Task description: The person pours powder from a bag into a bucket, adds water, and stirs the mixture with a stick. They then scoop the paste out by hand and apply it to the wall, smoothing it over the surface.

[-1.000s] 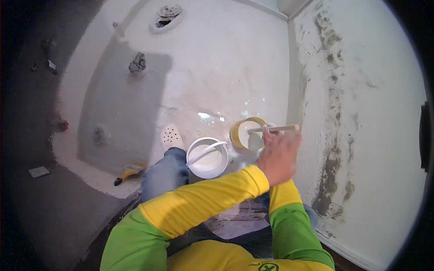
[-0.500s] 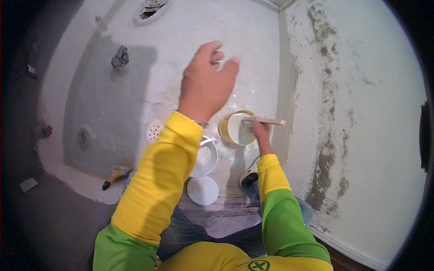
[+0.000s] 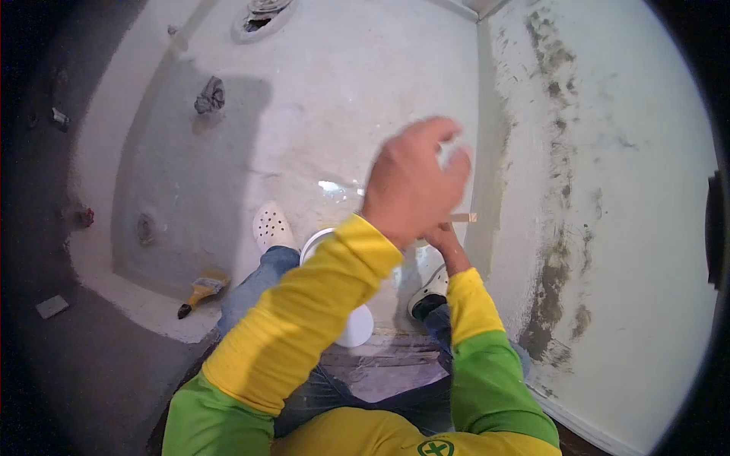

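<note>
My left hand [image 3: 418,178], somewhat blurred, hangs over the middle of the floor with its fingers curved and apart, holding nothing. Below it and partly hidden, my right hand [image 3: 445,237] is closed round a wooden stick [image 3: 464,218]. Only the end of the stick shows, to the right of my fingers. The yellow bucket of whitish liquid seen earlier is covered by my left hand and forearm. Behind my left sleeve the rim of a white bucket [image 3: 315,242] shows. A round white lid [image 3: 356,328] lies nearer my body, partly covered by the sleeve.
A paintbrush [image 3: 204,290] with a yellow handle lies on the left. Farther off are a crumpled grey rag [image 3: 211,96] and a round floor opening [image 3: 261,21]. The stained wall [image 3: 551,220] rises on the right. My feet wear white clogs [image 3: 271,226].
My left hand has swept right and nearer, now covering the yellow bucket. My right hand still grips the stick, slightly lower in view. The camera view has shifted a little.
</note>
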`<move>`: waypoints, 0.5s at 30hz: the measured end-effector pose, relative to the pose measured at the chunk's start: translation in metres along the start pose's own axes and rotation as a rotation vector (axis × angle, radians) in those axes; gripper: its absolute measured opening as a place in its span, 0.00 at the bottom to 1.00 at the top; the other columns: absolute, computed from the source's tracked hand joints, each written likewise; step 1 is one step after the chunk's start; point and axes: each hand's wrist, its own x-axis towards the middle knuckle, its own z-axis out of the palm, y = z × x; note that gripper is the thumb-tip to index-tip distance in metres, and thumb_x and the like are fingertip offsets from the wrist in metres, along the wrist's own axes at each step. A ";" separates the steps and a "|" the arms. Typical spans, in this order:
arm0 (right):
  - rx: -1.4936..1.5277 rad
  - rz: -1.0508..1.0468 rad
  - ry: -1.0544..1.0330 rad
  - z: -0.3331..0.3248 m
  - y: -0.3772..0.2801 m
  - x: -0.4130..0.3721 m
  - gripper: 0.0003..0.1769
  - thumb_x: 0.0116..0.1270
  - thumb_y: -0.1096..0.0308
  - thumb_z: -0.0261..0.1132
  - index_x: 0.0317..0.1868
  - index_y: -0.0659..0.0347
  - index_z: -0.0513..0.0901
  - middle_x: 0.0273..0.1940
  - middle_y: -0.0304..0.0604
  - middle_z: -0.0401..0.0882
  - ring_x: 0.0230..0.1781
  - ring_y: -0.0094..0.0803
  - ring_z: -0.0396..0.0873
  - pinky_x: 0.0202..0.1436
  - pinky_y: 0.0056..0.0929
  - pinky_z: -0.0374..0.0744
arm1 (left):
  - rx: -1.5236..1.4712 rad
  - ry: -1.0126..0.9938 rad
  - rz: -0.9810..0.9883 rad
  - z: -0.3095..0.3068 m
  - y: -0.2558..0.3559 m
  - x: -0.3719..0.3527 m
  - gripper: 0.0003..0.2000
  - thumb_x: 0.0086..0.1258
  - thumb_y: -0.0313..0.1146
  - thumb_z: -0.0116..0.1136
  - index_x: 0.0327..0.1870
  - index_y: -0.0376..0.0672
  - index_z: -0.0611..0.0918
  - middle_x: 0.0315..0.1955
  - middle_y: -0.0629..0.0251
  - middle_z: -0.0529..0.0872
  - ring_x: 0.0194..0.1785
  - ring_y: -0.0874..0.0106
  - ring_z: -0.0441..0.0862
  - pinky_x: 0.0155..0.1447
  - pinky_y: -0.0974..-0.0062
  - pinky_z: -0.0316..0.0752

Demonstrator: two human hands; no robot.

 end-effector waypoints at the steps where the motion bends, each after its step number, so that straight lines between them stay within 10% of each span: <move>1: -0.279 0.025 -0.011 -0.013 -0.004 -0.006 0.14 0.61 0.64 0.64 0.41 0.66 0.78 0.32 0.45 0.80 0.36 0.35 0.81 0.39 0.35 0.78 | -0.099 0.011 -0.105 -0.014 -0.001 0.008 0.15 0.62 0.36 0.60 0.46 0.36 0.81 0.37 0.54 0.84 0.39 0.62 0.83 0.46 0.69 0.77; 3: -0.838 0.062 -0.039 -0.038 -0.011 -0.012 0.11 0.62 0.64 0.63 0.36 0.66 0.80 0.29 0.45 0.80 0.31 0.38 0.81 0.33 0.36 0.78 | -0.194 0.028 -0.208 -0.035 -0.005 0.016 0.15 0.62 0.38 0.59 0.45 0.36 0.82 0.38 0.52 0.85 0.42 0.60 0.83 0.48 0.68 0.77; 7: -0.617 0.015 0.417 -0.052 0.036 0.029 0.10 0.65 0.64 0.59 0.39 0.63 0.80 0.32 0.45 0.82 0.29 0.35 0.81 0.34 0.36 0.79 | -0.143 0.079 -0.301 -0.048 -0.013 0.023 0.16 0.63 0.39 0.59 0.44 0.34 0.82 0.37 0.56 0.86 0.40 0.65 0.84 0.48 0.72 0.76; 11: -0.264 0.056 0.056 -0.026 0.036 0.006 0.10 0.67 0.65 0.56 0.36 0.64 0.79 0.28 0.46 0.80 0.25 0.35 0.80 0.29 0.34 0.78 | -0.261 0.108 -0.262 -0.041 -0.004 0.028 0.15 0.66 0.36 0.60 0.48 0.35 0.81 0.31 0.71 0.82 0.34 0.83 0.74 0.38 0.85 0.70; 13: -1.152 -0.654 -0.285 -0.054 0.019 -0.005 0.10 0.67 0.64 0.56 0.34 0.63 0.77 0.28 0.43 0.79 0.25 0.29 0.78 0.28 0.32 0.78 | -0.298 0.123 -0.265 -0.037 -0.002 0.028 0.16 0.66 0.37 0.60 0.48 0.34 0.81 0.31 0.70 0.82 0.35 0.83 0.75 0.40 0.85 0.70; 15: -1.019 -0.344 -0.137 -0.058 0.018 -0.002 0.10 0.66 0.65 0.58 0.31 0.63 0.75 0.28 0.41 0.77 0.29 0.26 0.78 0.31 0.31 0.77 | -0.283 0.097 -0.241 -0.035 -0.003 0.027 0.16 0.66 0.37 0.59 0.48 0.34 0.81 0.32 0.69 0.82 0.36 0.81 0.77 0.42 0.83 0.72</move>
